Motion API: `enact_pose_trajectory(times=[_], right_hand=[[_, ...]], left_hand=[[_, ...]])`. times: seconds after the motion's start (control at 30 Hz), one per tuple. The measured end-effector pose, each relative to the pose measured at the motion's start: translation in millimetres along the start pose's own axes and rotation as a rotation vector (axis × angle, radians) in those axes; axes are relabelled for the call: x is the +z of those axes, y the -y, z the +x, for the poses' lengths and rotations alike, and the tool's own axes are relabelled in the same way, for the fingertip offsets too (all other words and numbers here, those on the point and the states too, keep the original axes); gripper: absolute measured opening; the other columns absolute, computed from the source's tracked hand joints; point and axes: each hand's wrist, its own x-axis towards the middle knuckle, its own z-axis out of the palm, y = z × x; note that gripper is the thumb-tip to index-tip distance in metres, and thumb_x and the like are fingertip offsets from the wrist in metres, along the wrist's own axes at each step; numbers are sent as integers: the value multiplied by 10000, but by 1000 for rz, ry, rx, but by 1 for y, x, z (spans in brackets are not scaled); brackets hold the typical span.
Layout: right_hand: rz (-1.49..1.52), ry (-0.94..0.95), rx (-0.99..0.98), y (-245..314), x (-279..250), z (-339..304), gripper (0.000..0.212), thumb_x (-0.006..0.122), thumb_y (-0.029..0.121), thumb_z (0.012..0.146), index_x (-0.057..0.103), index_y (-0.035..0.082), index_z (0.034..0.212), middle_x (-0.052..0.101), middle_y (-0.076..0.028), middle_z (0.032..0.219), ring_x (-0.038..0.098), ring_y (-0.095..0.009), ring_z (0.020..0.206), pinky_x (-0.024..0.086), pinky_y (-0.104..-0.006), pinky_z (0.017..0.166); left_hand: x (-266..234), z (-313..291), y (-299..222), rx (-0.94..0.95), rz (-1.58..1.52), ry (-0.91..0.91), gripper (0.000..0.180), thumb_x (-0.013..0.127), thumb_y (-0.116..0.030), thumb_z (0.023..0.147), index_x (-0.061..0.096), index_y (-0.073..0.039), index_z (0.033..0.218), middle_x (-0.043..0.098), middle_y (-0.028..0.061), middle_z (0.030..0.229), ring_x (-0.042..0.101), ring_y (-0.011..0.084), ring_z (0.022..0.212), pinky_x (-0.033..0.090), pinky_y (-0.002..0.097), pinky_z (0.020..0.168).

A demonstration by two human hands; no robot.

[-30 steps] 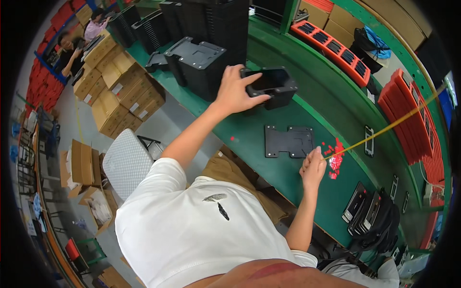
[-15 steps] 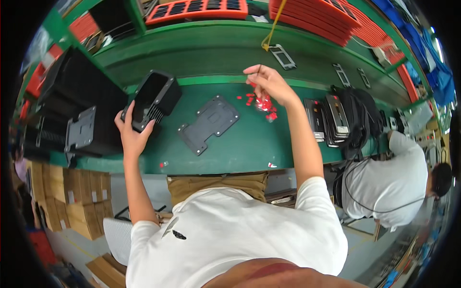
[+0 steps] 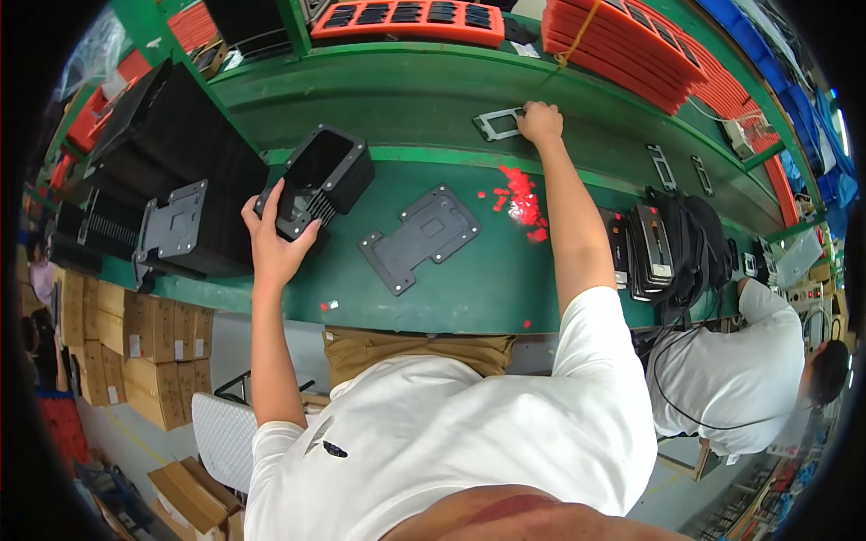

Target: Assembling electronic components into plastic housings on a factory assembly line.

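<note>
My left hand [image 3: 281, 245] grips the near end of a black open-topped housing [image 3: 361, 176] with ribbed fins, thumb and fingers on either side of it. My right hand [image 3: 541, 123] reaches far forward, closed on the right end of a small grey rectangular frame [image 3: 487, 128] at the green back panel. Between my arms a flat dark grey cover plate [image 3: 435, 227] with a notched outline lies on the bench. A pile of small red pieces [image 3: 520, 194], partly in clear plastic, lies just left of my right forearm.
Black housings [image 3: 171, 135] stack up on the left, one with a grey plate [image 3: 171, 225] on it. Right of my forearm stand dark flat units [image 3: 651, 248] and a black bag [image 3: 690, 225]. Red trays [image 3: 622, 45] fill the shelf above. A co-worker [image 3: 731, 370] sits at right.
My right hand has moved from above the red pieces up to the back panel and taken hold of the small grey frame, now turned leftward. My left hand still holds the housing.
</note>
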Motion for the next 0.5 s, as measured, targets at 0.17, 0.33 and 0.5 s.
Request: enact_pose_trajectory(times=[0.17, 0.33, 0.5], right_hand=[[-40, -1, 109, 17, 18, 9, 314, 705, 347, 845, 766, 126, 1059, 757, -177, 1065, 718, -388, 1002, 570, -501, 898], [1, -25, 23, 11, 16, 9, 334, 734, 345, 798, 771, 43, 938, 765, -180, 921, 740, -364, 834, 599, -440, 786], [477, 2, -114, 47, -29, -57, 283, 725, 269, 785, 751, 14, 904, 748, -186, 836, 738, -340, 775, 584, -398, 745]], left_hand=[[1, -1, 4, 2, -7, -4, 835, 899, -214, 721, 539, -185, 1473, 393, 192, 1375, 535, 357, 1195, 477, 414, 1032], [1, 3, -6, 2, -10, -23, 921, 909, -235, 704, 475, -122, 1508, 373, 218, 1437, 515, 375, 1240, 450, 426, 1064], [-4, -52, -44, 77, -11, -151, 1108, 941, -297, 652, 355, -45, 1557, 370, 237, 1508, 436, 394, 1343, 397, 463, 1115]])
